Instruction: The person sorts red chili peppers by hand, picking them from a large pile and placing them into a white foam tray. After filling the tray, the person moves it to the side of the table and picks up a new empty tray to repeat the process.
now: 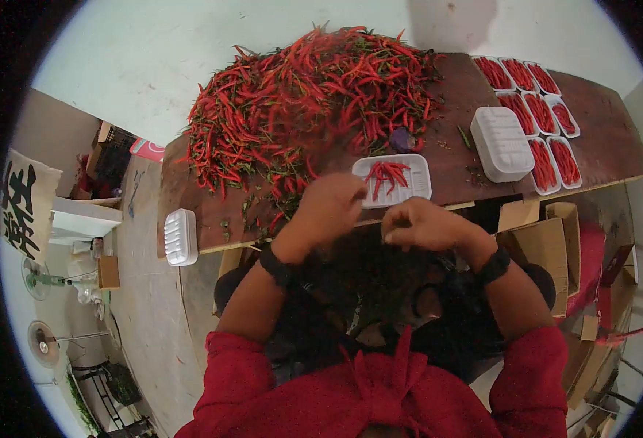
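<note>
A white tray (421,191) holding several red chilies (387,175) lies near the table's front edge. My left hand (330,212), blurred, is raised at the tray's left side, with its fingers bent near the tray's edge; what is between them cannot be made out. Just in front of the tray is my right hand (427,225), its fingers curled and pressed together, with anything in them too small to name. Behind both hands spreads a large heap of red chilies with green stems (314,87).
Filled chili trays (540,113) stand in rows at the right, beside a stack of upturned white trays (502,144). Another white stack (181,237) sits at the table's left corner. Cardboard boxes (544,244) are below the right front edge of the table (591,139).
</note>
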`<control>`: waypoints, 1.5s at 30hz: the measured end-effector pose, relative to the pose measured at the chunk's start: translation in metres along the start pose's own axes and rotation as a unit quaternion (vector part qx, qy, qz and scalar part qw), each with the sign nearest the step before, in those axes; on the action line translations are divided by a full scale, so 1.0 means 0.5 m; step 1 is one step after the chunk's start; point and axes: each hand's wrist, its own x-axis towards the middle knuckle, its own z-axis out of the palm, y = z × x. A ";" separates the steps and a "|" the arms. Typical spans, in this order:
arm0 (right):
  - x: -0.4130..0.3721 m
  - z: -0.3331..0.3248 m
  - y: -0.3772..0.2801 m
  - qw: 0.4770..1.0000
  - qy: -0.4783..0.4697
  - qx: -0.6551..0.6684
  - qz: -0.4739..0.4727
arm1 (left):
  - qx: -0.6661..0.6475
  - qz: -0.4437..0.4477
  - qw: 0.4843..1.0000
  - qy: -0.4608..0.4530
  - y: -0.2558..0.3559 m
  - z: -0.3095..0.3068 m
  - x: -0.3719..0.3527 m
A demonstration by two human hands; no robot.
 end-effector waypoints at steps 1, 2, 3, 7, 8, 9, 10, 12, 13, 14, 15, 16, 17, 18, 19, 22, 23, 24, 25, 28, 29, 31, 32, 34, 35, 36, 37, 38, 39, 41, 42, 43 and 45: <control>0.000 0.006 0.002 1.000 0.000 0.000 0.000 | 0.000 0.000 1.000 0.000 -0.007 -0.005 0.005; 0.001 0.018 0.005 0.999 -0.006 -0.038 -0.016 | -0.064 -0.079 0.995 0.000 -0.012 -0.013 0.010; 0.002 0.027 0.008 0.997 -0.012 -0.076 -0.031 | -0.128 -0.157 0.979 -0.001 -0.014 -0.019 0.018; 0.006 0.039 0.012 0.989 0.016 -0.149 -0.011 | -0.146 -0.210 0.967 0.009 -0.029 -0.002 0.048; 0.008 0.040 0.014 0.986 0.032 -0.161 0.002 | -0.138 -0.201 0.970 0.013 -0.031 0.008 0.054; 0.009 0.040 0.017 0.984 0.047 -0.174 0.014 | -0.130 -0.191 0.973 0.018 -0.032 0.016 0.059; 0.011 0.041 0.023 0.983 0.047 -0.174 0.015 | -0.131 -0.191 0.973 0.018 -0.032 0.020 0.063; 0.012 0.043 0.038 0.978 0.069 -0.196 -0.015 | -0.103 -0.184 0.978 0.008 -0.030 0.030 0.073; 0.011 0.044 0.042 0.978 0.071 -0.195 -0.013 | -0.104 -0.182 0.978 0.006 -0.031 0.036 0.077; 0.011 0.046 0.043 0.980 0.069 -0.186 -0.007 | -0.097 -0.175 0.980 0.009 -0.033 0.044 0.080; 0.011 0.048 0.045 0.982 0.067 -0.178 -0.001 | -0.091 -0.168 0.981 0.013 -0.036 0.050 0.084; 0.011 0.048 0.046 0.982 0.068 -0.177 0.000 | -0.092 -0.167 0.982 0.011 -0.039 0.056 0.087; 0.010 0.049 0.047 0.978 0.070 -0.197 -0.004 | -0.081 -0.153 0.985 0.017 -0.042 0.062 0.089; 0.010 0.049 0.048 0.974 0.071 -0.216 -0.008 | -0.070 -0.139 0.988 0.023 -0.045 0.067 0.092; 0.009 0.048 0.048 0.974 0.072 -0.216 -0.007 | -0.071 -0.138 0.988 0.022 -0.047 0.073 0.094; 0.005 0.045 0.043 0.972 0.068 -0.225 -0.001 | -0.043 -0.133 0.990 0.016 -0.055 0.090 0.099; 0.005 0.043 0.043 0.971 0.068 -0.228 -0.002 | -0.027 -0.129 0.991 0.018 -0.060 0.096 0.099; 0.004 0.043 0.043 0.971 0.068 -0.230 -0.004 | -0.010 -0.125 0.992 0.018 -0.060 0.096 0.100; 0.003 0.042 0.043 0.971 0.069 -0.229 -0.003 | -0.010 -0.124 0.992 0.016 -0.059 0.096 0.101; 0.003 0.042 0.041 0.969 0.074 -0.237 -0.003 | -0.016 -0.129 0.991 0.011 -0.054 0.093 0.102; 0.004 0.042 0.041 0.969 0.069 -0.237 0.004 | -0.025 -0.123 0.992 0.020 -0.054 0.093 0.103; 0.005 0.042 0.038 0.969 0.064 -0.237 0.010 | -0.034 -0.117 0.992 0.030 -0.050 0.091 0.103; 0.004 0.041 0.035 0.970 0.062 -0.233 0.012 | -0.044 -0.121 0.991 0.027 -0.047 0.090 0.104; 0.005 0.042 0.033 0.972 0.060 -0.229 0.015 | -0.054 -0.125 0.990 0.025 -0.046 0.092 0.104; 0.006 0.043 0.034 0.970 0.058 -0.234 0.019 | -0.038 -0.115 0.992 0.033 -0.048 0.095 0.103; 0.006 0.044 0.034 0.969 0.056 -0.240 0.022 | -0.023 -0.105 0.993 0.040 -0.049 0.096 0.103; 0.007 0.045 0.036 0.969 0.056 -0.240 0.022 | -0.023 -0.105 0.993 0.040 -0.050 0.096 0.103; 0.008 0.046 0.039 0.968 0.056 -0.243 0.024 | -0.025 -0.106 0.993 0.036 -0.051 0.095 0.103; 0.008 0.046 0.041 0.967 0.055 -0.246 0.026 | -0.028 -0.106 0.993 0.032 -0.051 0.095 0.103; 0.007 0.046 0.040 0.967 0.056 -0.246 0.025 | -0.034 -0.109 0.993 0.033 -0.050 0.094 0.103; 0.007 0.046 0.039 0.967 0.058 -0.245 0.023 | -0.040 -0.112 0.992 0.034 -0.049 0.093 0.103; 0.007 0.047 0.038 0.967 0.058 -0.246 0.023 | -0.040 -0.113 0.992 0.034 -0.048 0.090 0.103; 0.008 0.047 0.037 0.967 0.056 -0.247 0.017 | -0.065 -0.151 0.986 -0.016 -0.047 0.082 0.103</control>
